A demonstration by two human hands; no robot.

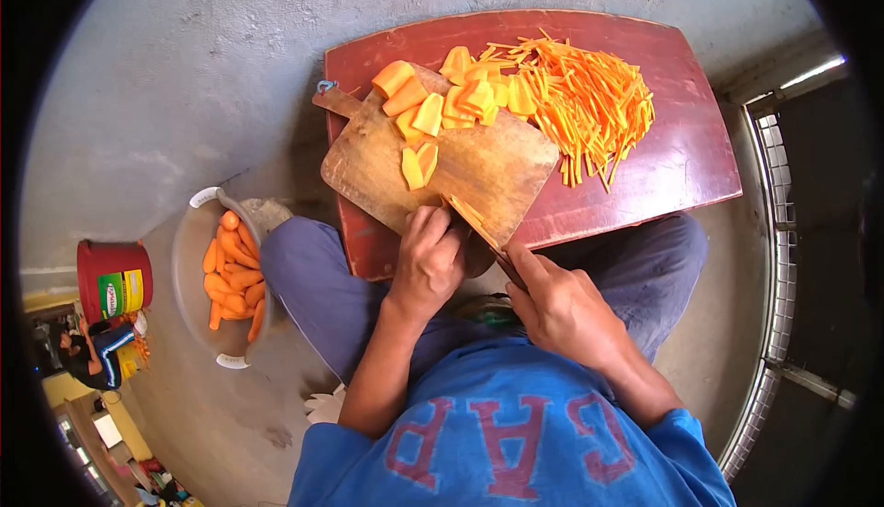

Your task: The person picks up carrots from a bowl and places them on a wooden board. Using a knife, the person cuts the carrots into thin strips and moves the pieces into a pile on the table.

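Note:
A knife (479,232) is in my right hand (569,312), its blade slanting up and left over the near edge of the wooden cutting board (470,162). Thin orange carrot strips (471,211) lie along the blade. My left hand (428,258) rests on the board's near edge just left of the knife, fingers curled and closed; what is under them is hidden. Carrot slices and chunks (405,97) are spread over the far part of the board, with two slices (419,165) nearer my left hand. Right of the board is a big heap of carrot sticks (589,102).
The board sits on a low red table (686,157) against a wall. On the floor at left stand a basin (189,258) of whole carrots (238,272) and a red bucket (115,279). Another person (92,355) sits further left. A grated door (783,249) is at right.

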